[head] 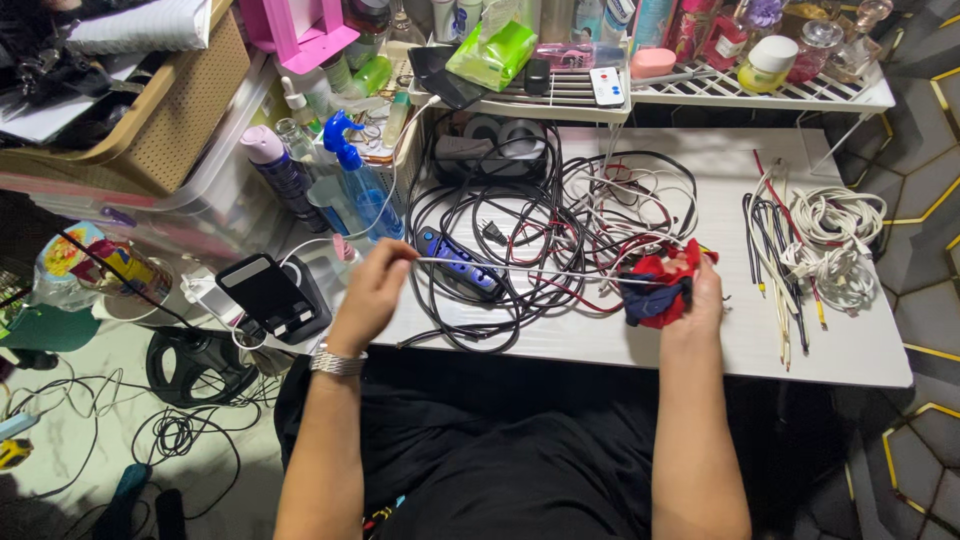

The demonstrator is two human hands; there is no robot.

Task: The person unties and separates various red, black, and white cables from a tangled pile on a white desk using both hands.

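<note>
My left hand (372, 292) pinches one end of a thin white cable (520, 268) stretched taut across the white table (860, 350). My right hand (695, 300) grips a red and dark blue cloth (660, 285) wrapped around the same cable. Behind the stretched cable lies a large tangle of black, white and red cables (560, 220) with a blue power strip (458, 262) in it. To the right lie several straightened cables (775, 255) and coiled white cables (835, 235).
A wire shelf (800, 95) with bottles and jars stands at the back. Blue spray bottles (355, 180) and a black stand (270, 295) sit at the left. Loose cords and a round black object (195, 365) lie on the floor.
</note>
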